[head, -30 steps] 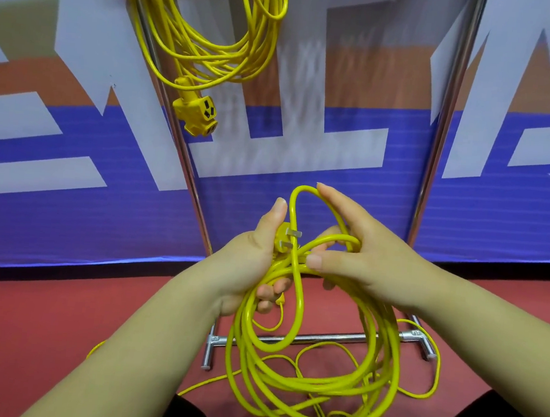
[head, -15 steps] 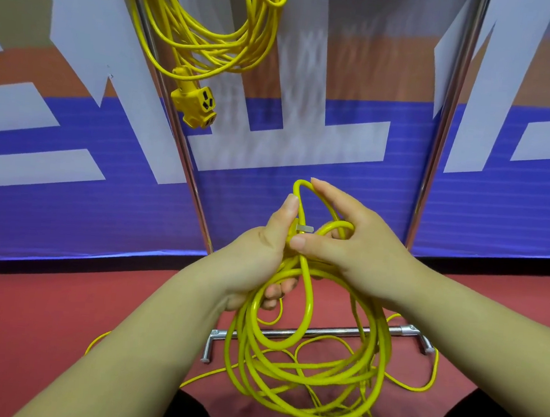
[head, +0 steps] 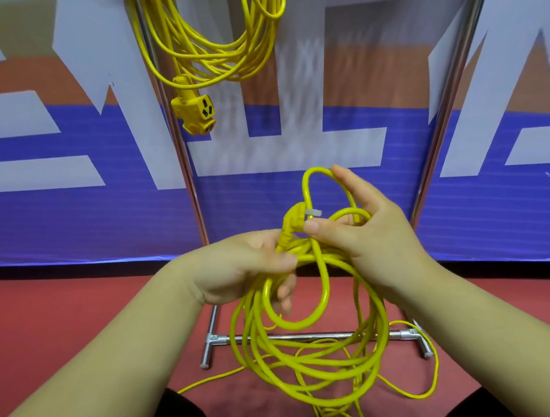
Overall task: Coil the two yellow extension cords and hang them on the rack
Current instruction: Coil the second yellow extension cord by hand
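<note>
Held cord (head: 327, 294) and hung cord (head: 190, 103) yellow; rack (head: 220, 338) silver; floor (head: 60, 323) red; banner (head: 69, 218) blue-white-orange.

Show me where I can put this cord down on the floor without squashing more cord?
The bare patch is the red floor on the left, bordered by the banner behind, the left arm and the rack foot. It's crowded from the foot rightward: the coil hangs in front of the base bar, and loose cord trails on the floor there.

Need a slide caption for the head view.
Left hand and right hand hold a coiled yellow cord; another coiled cord hangs on the rack.
</note>
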